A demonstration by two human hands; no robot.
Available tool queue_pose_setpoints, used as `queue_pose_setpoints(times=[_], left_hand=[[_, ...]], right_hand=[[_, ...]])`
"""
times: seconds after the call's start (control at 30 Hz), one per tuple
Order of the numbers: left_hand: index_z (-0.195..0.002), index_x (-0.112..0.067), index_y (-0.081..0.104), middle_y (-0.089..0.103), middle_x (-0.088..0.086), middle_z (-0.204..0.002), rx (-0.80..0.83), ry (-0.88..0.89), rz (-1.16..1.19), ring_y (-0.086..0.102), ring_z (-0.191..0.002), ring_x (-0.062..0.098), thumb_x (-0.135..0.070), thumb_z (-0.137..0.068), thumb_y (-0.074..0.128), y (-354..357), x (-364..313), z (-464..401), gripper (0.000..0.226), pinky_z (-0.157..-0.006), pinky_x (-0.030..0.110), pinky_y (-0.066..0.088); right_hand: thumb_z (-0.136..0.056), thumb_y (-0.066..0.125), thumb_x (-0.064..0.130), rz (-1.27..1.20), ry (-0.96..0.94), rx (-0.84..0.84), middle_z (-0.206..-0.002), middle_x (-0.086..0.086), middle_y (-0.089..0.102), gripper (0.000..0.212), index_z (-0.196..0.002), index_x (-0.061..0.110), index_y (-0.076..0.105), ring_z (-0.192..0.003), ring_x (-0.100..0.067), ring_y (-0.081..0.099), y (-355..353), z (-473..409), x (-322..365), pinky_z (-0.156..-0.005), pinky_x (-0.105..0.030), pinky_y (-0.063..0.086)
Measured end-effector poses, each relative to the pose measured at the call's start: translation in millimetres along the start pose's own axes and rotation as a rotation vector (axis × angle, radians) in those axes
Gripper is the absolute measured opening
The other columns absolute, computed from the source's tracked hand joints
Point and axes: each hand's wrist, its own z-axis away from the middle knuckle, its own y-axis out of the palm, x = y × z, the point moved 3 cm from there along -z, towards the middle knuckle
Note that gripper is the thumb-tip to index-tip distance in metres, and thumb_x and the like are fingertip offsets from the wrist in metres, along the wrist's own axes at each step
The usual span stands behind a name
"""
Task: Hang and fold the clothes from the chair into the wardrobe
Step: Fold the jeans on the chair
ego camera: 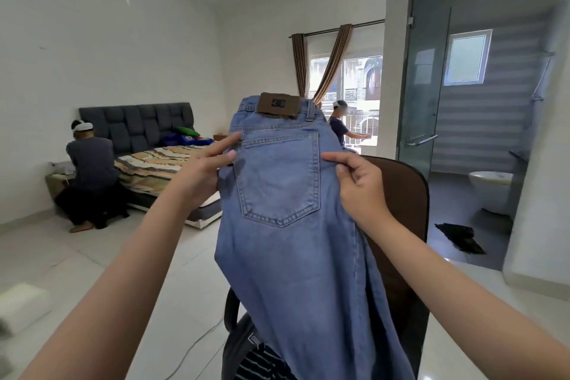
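Left hand (202,171) grip: thumb and forefinger lie long across the jeans' left edge, just beside the back pocket, with cloth pinched between them. Right hand (357,187) grip: fingers curled, clamped on the right edge at the same height, thumb pointing inward over the pocket seam.

Jeans (287,216): light blue denim, faded, tan stitching, one five-sided back pocket facing the camera. Brown rectangular leather patch (279,105) on the waistband, its mark too blurred to read. Held upright in the air over the chair, waistband on top, legs hanging down and running off the bottom edge of frame.

Chair (401,225): brown padded back with rounded top, directly behind the jeans and largely hidden by them. On its seat, dark clothing with a striped garment (262,364), only partly seen, cut off at the bottom.

Floor (92,271): pale glossy tiles, open room to the left of the chair, with a thin white cable across it. Bed (166,166) with dark tufted headboard and striped cover, well apart, at the far wall. A person crouches at its left side; another sits by the window (361,80), partly behind the jeans. Brown curtains hang there. Right: glass door (422,86) to a bathroom, toilet (490,191) half visible, dark cloth on its floor. Wardrobe not in view.
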Motion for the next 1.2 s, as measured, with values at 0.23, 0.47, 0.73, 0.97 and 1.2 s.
queue_pose_setpoints(times=[0.23, 0.47, 0.73, 0.97, 1.2], left_hand=[[-0.127, -0.031, 0.058, 0.055, 0.0, -0.137, 0.202, -0.222, 0.478, 0.06, -0.115, 0.024, -0.046, -0.056, 0.086, -5, 70, 50, 0.078, -0.085, 0.045, 0.051], [-0.124, -0.035, 0.06, 0.066, -0.003, -0.12, 0.077, -0.133, 0.509, 0.062, -0.112, 0.027, -0.039, -0.054, 0.088, 21, 76, 68, 0.076, -0.089, 0.045, 0.051], [-0.128, -0.039, 0.052, 0.058, -0.017, -0.113, -0.115, 0.034, 0.457, 0.061, -0.103, 0.015, 0.015, -0.082, 0.052, 35, 54, 63, 0.071, -0.083, 0.034, 0.055], [-0.119, -0.041, 0.058, 0.055, -0.012, -0.122, -0.133, 0.158, 0.491, 0.062, -0.107, 0.017, 0.012, -0.083, 0.052, 45, 29, 56, 0.065, -0.082, 0.032, 0.057], [-0.127, -0.037, 0.053, 0.043, 0.002, -0.143, -0.151, 0.194, 0.604, 0.057, -0.115, 0.023, 0.014, -0.087, 0.045, 50, 28, 48, 0.065, -0.084, 0.034, 0.056]], right_hand=[[-0.093, 0.04, -0.008, -0.025, 0.116, -0.206, -0.107, -0.006, 0.067, 0.034, -0.103, 0.01, 0.068, -0.108, -0.018, 0.061, 16, -49, 15, -0.104, -0.031, 0.045], [-0.095, 0.039, -0.002, 0.078, 0.267, -0.302, -0.116, -0.014, 0.065, 0.034, -0.102, 0.016, 0.068, -0.092, -0.016, 0.058, -8, -46, -16, -0.085, -0.029, 0.05], [-0.096, 0.048, 0.003, 0.059, 0.384, -0.3, -0.087, -0.008, 0.061, 0.028, -0.094, 0.024, 0.067, -0.059, -0.009, 0.047, -36, -20, -33, -0.048, -0.011, 0.039], [-0.09, 0.063, 0.025, -0.32, 0.381, -0.132, -0.122, 0.013, 0.058, 0.052, -0.138, 0.031, 0.045, -0.104, -0.003, 0.063, -30, 26, -21, -0.079, -0.02, 0.054], [-0.066, 0.08, 0.053, -0.273, 0.328, 0.01, -0.147, 0.007, 0.042, 0.084, -0.137, 0.052, 0.035, -0.13, -0.013, 0.049, 4, 105, -33, -0.103, -0.036, 0.046]])
